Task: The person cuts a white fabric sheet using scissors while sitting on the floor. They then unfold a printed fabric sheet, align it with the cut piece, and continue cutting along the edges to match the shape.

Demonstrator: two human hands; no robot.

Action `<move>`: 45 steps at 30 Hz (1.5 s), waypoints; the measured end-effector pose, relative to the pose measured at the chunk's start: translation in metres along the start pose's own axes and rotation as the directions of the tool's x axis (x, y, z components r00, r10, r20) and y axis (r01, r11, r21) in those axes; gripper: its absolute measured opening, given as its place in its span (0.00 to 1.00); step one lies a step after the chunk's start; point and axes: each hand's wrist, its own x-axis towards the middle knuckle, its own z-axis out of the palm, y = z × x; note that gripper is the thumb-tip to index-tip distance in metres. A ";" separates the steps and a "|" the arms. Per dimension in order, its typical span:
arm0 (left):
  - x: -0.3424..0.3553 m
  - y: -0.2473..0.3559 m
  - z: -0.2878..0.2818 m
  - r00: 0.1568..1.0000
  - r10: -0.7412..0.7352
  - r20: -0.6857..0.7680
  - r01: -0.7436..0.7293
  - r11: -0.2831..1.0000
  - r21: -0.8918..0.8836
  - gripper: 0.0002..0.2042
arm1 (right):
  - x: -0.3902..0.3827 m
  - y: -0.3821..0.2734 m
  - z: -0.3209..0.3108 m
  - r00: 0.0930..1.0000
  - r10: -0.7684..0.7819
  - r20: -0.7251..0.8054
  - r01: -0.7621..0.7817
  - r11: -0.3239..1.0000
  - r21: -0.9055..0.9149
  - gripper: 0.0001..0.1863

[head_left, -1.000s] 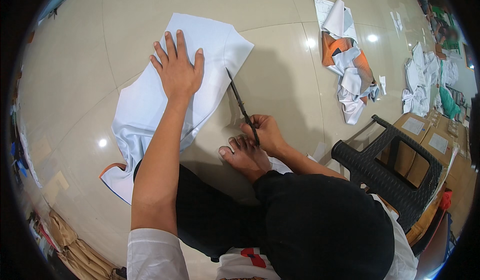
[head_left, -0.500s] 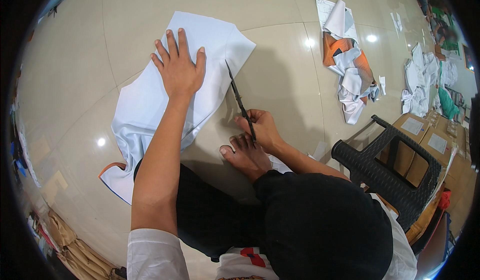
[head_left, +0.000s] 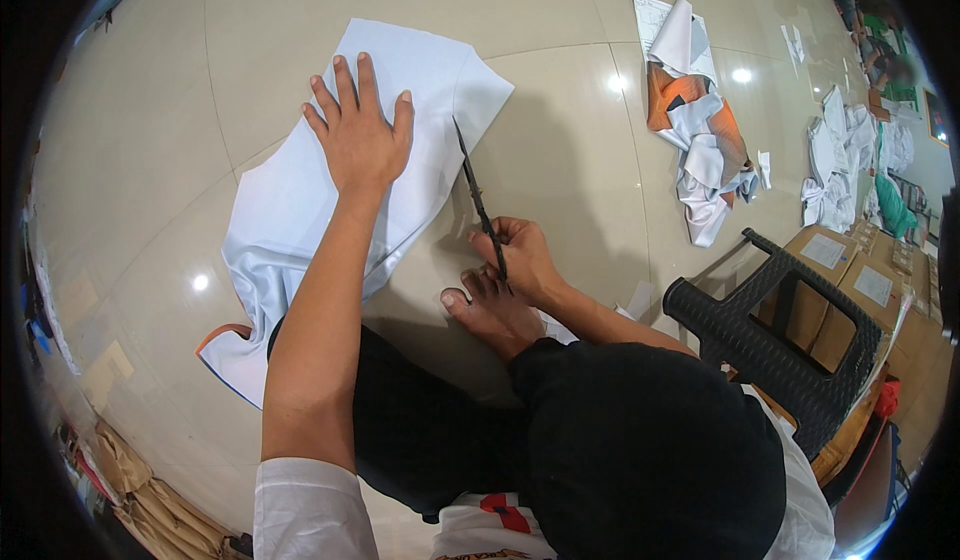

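My left hand (head_left: 365, 150) lies flat, fingers spread, on a pale white fabric piece (head_left: 455, 105) spread over the tiled floor, its lower end bunched and showing an orange-edged part (head_left: 225, 345) beside my dark-clad leg. My right hand (head_left: 520, 260) grips long black scissors (head_left: 472, 188), which point up and away from me, the blade tip at the fabric's right side, near a faint curved line. Whether the blades are apart, I cannot tell. My bare foot (head_left: 485, 315) rests just below my right hand.
At upper right lie crumpled white and orange fabric (head_left: 700, 130) over a printed sheet (head_left: 650, 20), and further white fabric piles (head_left: 835, 150). A black plastic stool (head_left: 830, 410) and cardboard boxes (head_left: 900, 340) are at right. Brown paper (head_left: 150, 490) lies lower left.
My right hand and the scissors have shifted a little up and left along the fabric. The fabric's top has crept slightly upward, with my left hand still spread on it.
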 end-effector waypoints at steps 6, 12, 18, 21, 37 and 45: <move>0.000 -0.001 0.001 1.000 0.006 -0.010 -0.006 1.000 0.001 0.39 | -0.001 0.007 0.006 1.000 0.001 -0.004 0.000 1.000 0.009 0.13; 0.000 0.000 0.000 1.000 0.003 -0.010 -0.003 1.000 -0.013 0.39 | -0.004 0.004 0.013 0.999 0.015 -0.031 -0.015 1.000 0.007 0.15; 0.000 0.000 0.000 1.000 0.004 -0.016 -0.004 1.000 -0.012 0.39 | 0.005 -0.003 0.020 0.999 -0.009 -0.051 0.010 1.000 0.013 0.16; -0.001 -0.001 0.001 1.000 0.005 -0.025 -0.006 1.000 -0.009 0.39 | 0.011 -0.003 0.023 0.999 -0.022 -0.044 0.023 0.999 0.028 0.17; 0.000 0.000 -0.001 1.000 0.015 -0.025 -0.015 1.000 -0.016 0.39 | 0.008 -0.004 0.040 0.998 -0.002 -0.057 0.008 0.996 0.091 0.15; 0.000 -0.001 0.001 1.000 0.004 -0.015 -0.005 1.000 -0.012 0.39 | 0.008 -0.005 0.047 0.997 -0.003 -0.078 0.010 0.996 0.087 0.15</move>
